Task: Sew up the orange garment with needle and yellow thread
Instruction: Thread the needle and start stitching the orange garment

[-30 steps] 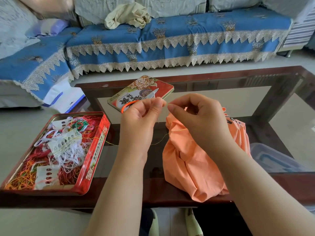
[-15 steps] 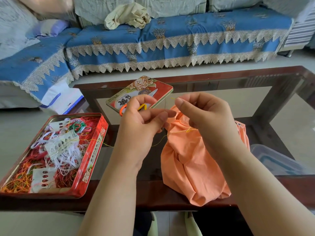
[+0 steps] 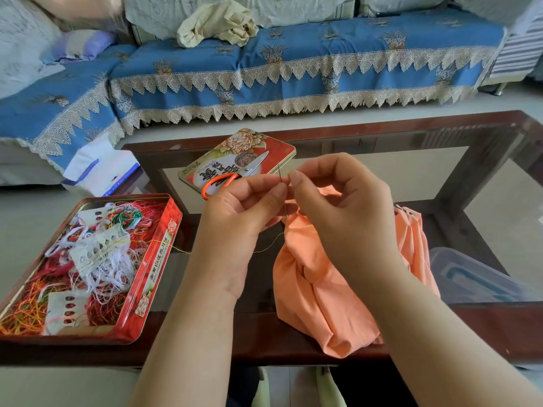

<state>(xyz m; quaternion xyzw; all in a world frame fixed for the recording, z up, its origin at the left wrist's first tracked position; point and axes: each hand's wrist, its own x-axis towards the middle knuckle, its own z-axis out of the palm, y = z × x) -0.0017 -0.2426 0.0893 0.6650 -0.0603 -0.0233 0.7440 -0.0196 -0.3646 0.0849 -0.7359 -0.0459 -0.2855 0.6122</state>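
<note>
The orange garment (image 3: 317, 289) lies bunched on the glass-topped table, hanging over its near edge. My left hand (image 3: 241, 218) pinches a thin needle (image 3: 280, 173) that points upward just above the garment. My right hand (image 3: 343, 210) has thumb and forefinger pinched on the yellow thread right beside the needle's upper part. The yellow thread (image 3: 267, 245) trails from under my hands down and left toward the thread tin.
An open red tin (image 3: 155, 274) full of tangled coloured threads sits at the table's left end. Its lid (image 3: 282, 148) lies behind my hands with orange-handled scissors (image 3: 232, 179) on it. A clear plastic box (image 3: 476, 277) shows under the glass at right. A blue sofa (image 3: 293, 63) stands behind.
Both hands rose slightly and came together. The fingertips now meet at the needle, which stands upright between them.
</note>
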